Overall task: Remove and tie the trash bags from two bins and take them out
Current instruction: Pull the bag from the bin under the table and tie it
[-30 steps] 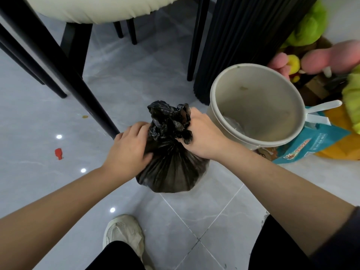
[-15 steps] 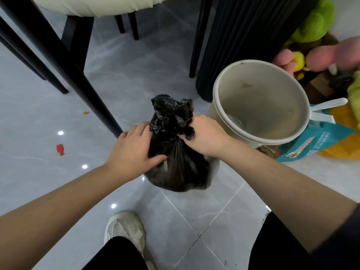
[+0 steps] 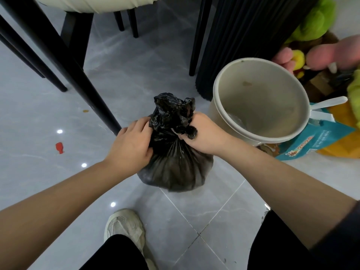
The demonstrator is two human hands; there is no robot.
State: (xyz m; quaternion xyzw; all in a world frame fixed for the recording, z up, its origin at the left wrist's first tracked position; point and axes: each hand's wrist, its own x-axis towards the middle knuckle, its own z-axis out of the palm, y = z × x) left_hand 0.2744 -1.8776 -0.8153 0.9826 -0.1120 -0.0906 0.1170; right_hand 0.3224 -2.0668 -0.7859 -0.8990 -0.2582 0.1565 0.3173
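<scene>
Black trash bag [image 3: 175, 168] rests on the grey tiled floor [image 3: 126, 78] just beside the beige bin [image 3: 272, 114], already lifted out of it. The left hand [image 3: 132, 145] curls its fingers round the bag's neck on the side away from the bin. The right hand [image 3: 202, 135], on the bin side, pinches a twisted tail of plastic at the gathered top. The knot looks unfinished, so tying seems to be the step in hand. To do it well, the left hand should clamp low on the neck so the gather stays tight, while the right leads the tail round and through. Leave the weight on the floor beside the bin and pull steadily, since thin film probably tears under a jerk.
</scene>
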